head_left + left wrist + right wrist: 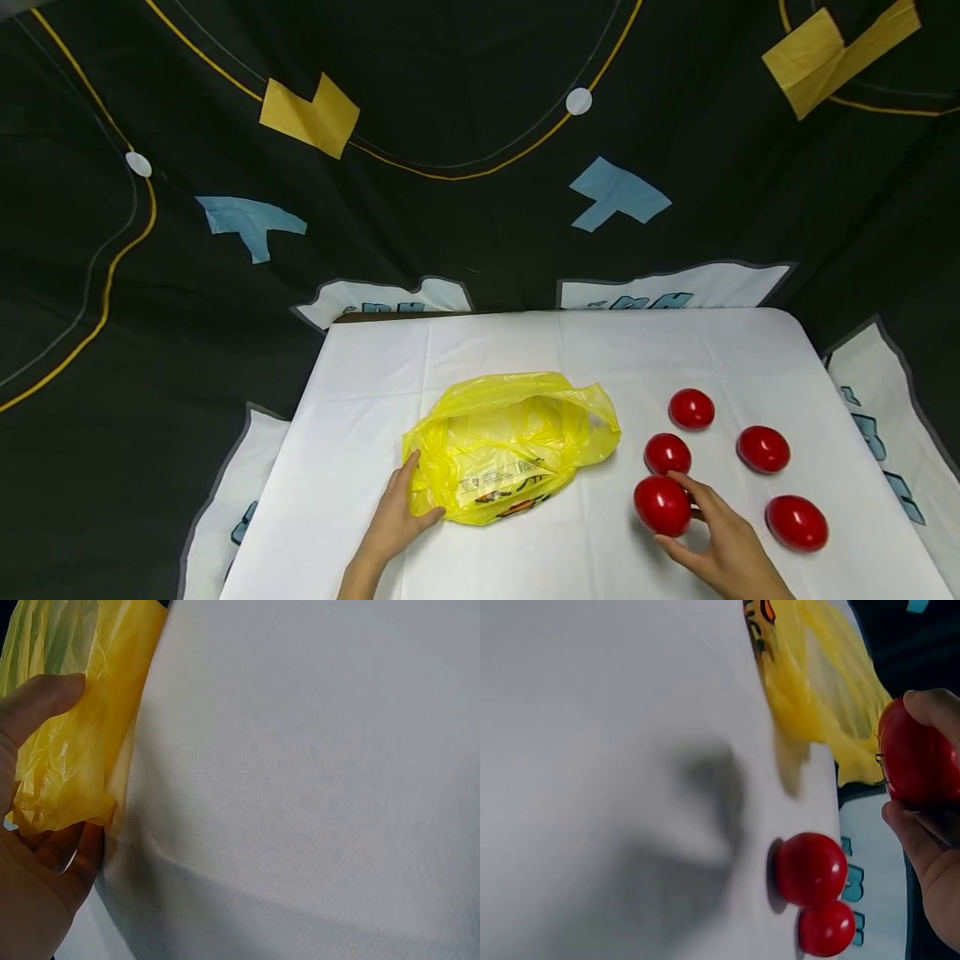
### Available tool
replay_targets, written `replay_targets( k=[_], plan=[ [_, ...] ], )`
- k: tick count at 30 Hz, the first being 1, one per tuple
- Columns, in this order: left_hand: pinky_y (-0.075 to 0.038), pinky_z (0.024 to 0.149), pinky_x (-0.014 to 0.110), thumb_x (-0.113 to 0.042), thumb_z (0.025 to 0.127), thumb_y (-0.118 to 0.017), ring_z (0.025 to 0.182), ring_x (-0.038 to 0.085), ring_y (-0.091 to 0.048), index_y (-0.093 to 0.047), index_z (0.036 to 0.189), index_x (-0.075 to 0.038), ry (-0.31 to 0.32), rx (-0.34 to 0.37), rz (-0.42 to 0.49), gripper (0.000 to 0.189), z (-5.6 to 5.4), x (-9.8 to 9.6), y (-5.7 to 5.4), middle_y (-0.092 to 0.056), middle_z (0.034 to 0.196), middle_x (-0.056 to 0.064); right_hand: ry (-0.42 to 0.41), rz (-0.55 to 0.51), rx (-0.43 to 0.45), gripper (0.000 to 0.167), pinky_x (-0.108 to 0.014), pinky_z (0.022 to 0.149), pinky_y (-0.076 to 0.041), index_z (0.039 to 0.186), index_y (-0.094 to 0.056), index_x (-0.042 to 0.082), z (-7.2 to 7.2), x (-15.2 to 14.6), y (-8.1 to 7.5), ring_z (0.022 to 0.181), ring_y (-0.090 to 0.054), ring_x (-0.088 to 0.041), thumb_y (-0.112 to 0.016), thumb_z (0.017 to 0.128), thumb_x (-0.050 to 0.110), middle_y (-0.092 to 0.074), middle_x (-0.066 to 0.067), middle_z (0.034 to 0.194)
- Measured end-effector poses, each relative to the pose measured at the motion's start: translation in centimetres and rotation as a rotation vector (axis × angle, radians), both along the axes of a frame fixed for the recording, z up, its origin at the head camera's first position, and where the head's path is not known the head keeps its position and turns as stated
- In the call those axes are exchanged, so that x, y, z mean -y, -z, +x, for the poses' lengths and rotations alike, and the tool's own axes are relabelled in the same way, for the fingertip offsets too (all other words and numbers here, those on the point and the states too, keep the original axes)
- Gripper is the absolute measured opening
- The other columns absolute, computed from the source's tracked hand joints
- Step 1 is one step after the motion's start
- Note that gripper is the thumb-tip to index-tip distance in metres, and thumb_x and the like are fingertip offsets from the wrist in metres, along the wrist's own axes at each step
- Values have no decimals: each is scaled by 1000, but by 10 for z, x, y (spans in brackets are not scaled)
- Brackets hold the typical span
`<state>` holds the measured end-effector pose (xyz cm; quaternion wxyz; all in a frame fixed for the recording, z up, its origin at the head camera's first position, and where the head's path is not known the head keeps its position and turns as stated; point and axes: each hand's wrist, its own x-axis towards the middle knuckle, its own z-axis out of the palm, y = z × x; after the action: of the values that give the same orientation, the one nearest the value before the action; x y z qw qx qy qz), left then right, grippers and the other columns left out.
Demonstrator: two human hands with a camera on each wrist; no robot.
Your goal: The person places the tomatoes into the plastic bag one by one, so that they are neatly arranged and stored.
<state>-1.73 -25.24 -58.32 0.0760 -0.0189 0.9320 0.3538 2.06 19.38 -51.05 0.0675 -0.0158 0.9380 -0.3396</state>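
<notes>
A crumpled yellow plastic bag (510,442) lies on the white-covered table with its mouth spread wide. My left hand (395,510) holds the bag's lower left end; in the left wrist view the thumb (56,697) lies against the plastic, and the fingers go partly behind it. On the right, my right hand (723,533) grips a glossy red tomato (662,506) between thumb and fingers. The right wrist view shows this tomato (915,761) raised off the cloth, a small dark stem end on its side. Just behind it sits another tomato (667,454).
More tomatoes stand on the right side: one at the back (692,409), one farther right (763,449) and one near the front (797,523). A black cloth (465,233) with taped pieces hangs behind the table (375,358).
</notes>
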Motion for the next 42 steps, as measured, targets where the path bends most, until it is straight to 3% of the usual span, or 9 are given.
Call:
replay_targets(
  k=[7, 11, 15, 18, 25, 33, 38, 42],
  plan=[
    [-34, 107, 54, -31, 68, -85, 125, 36, -43, -21, 151, -12, 9, 4, 11, 106, 1, -3, 1, -44, 132, 14, -61, -32, -98, 88, -38, 76, -58, 137, -43, 15, -5, 13, 0, 100, -61, -23, -86, 65, 42, -56, -6, 127],
    [-34, 106, 54, -30, 68, -85, 125, 36, -44, -21, 150, -12, 6, 5, 20, 106, 1, -4, 1, -44, 132, 14, -97, -38, -111, 85, -36, 77, -58, 135, -46, 17, -7, 21, 0, 101, -61, -20, -86, 65, 42, -55, -3, 129],
    [-36, 106, 53, -30, 68, -85, 124, 35, -44, -21, 150, -13, 7, -1, 20, 106, 1, -4, 0, -44, 132, 14, -121, -36, -111, 82, -35, 78, -58, 133, -47, 20, -11, 28, -1, 101, -60, -17, -84, 65, 47, -55, 0, 128],
    [-36, 106, 53, -30, 68, -85, 124, 35, -44, -21, 150, -12, 9, -4, 21, 106, 1, -3, 0, -44, 132, 14, -154, -29, -168, 81, -32, 78, -58, 133, -48, 21, -13, 31, 1, 101, -60, -13, -83, 66, 49, -55, 4, 127],
    [-35, 106, 53, -30, 67, -85, 124, 35, -44, -21, 150, -11, 14, -9, 6, 106, 0, -1, -1, -44, 132, 14, -236, -43, -263, 79, -26, 79, -56, 134, -48, 23, -20, 39, 3, 102, -57, -5, -67, 70, 65, -54, 14, 124],
    [-37, 104, 54, -30, 67, -86, 123, 36, -45, -23, 150, -11, 21, -16, -3, 106, 1, -1, -1, -45, 131, 14, -337, -52, -307, 83, -27, 84, -55, 133, -49, 17, -32, 55, 1, 106, -56, -6, -49, 74, 75, -55, 12, 124],
    [-38, 103, 55, -30, 67, -86, 121, 37, -47, -24, 149, -10, 32, -27, -6, 106, 1, 0, -2, -46, 129, 15, -385, -90, -321, 79, -27, 85, -55, 134, -48, 16, -37, 62, 2, 107, -55, -6, -53, 77, 70, -53, 11, 126],
    [-38, 104, 52, -31, 67, -86, 121, 34, -47, -23, 150, -11, 28, -12, -15, 106, 1, 0, -2, -47, 129, 13, -411, -89, -355, 75, -30, 86, -55, 134, -48, 15, -41, 69, 4, 109, -56, -8, -69, 76, 57, -53, 9, 126]
  ],
)
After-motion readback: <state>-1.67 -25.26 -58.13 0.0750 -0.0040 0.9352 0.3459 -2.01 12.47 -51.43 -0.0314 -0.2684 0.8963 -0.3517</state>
